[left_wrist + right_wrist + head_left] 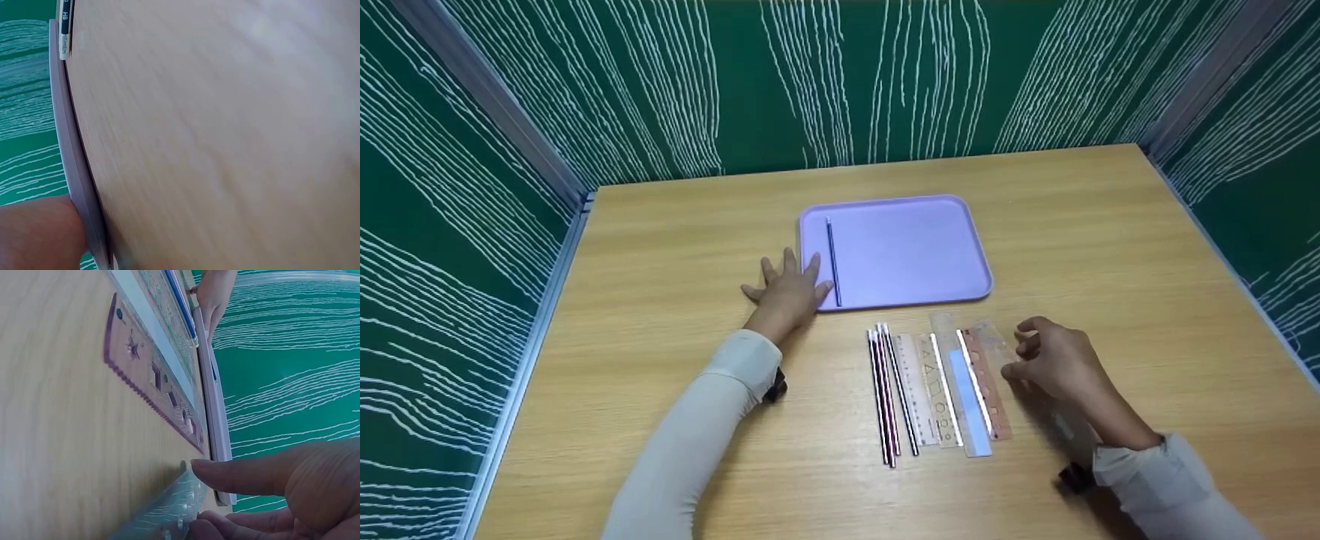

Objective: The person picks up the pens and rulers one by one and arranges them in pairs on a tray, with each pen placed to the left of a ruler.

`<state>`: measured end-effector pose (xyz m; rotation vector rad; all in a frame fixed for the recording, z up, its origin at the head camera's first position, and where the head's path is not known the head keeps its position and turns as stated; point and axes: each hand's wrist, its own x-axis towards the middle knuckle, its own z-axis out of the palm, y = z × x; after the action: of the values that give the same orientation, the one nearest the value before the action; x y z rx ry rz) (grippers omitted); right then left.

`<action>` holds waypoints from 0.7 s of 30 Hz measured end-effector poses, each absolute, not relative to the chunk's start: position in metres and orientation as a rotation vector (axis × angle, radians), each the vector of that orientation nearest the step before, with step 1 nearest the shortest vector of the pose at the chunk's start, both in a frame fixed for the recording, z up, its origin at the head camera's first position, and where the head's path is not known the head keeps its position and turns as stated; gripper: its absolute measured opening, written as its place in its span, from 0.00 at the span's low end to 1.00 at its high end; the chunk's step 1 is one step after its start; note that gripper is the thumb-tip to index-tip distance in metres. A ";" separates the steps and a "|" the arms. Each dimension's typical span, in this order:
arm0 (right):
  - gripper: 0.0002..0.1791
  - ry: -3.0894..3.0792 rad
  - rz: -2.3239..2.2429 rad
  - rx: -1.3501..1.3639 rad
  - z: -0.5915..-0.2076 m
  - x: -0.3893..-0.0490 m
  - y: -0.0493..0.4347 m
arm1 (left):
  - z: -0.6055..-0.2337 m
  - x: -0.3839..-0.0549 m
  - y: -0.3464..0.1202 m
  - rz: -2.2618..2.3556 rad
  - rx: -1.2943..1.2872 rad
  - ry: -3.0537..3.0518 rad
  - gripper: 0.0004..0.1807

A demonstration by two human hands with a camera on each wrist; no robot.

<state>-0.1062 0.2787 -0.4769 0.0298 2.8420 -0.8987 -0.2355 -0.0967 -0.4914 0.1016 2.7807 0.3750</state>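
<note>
My left hand rests with spread fingers at the left edge of a purple tray, partly over its rim. Inside the tray, near that hand, lies one dark pencil. My right hand pinches a clear ruler between thumb and fingers, close to the table. Left of it lies a reddish stencil ruler with cut-out shapes. Beside that are a ruler with a blue strip, a clear stencil ruler and a pale ruler. Several pencils lie farthest left in the row.
The wooden table stands against green panels with white wavy lines on three sides. A grey metal frame runs along the left edge. Both wrists carry small dark cameras.
</note>
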 end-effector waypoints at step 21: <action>0.38 2.854 -0.861 0.039 -0.484 -0.103 0.282 | -0.492 -0.235 -0.097 0.402 0.117 2.782 0.36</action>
<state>-0.1031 0.2816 -0.4839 0.0391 2.8540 -0.8614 -0.2353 -0.0975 -0.4920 0.1173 2.7819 0.4024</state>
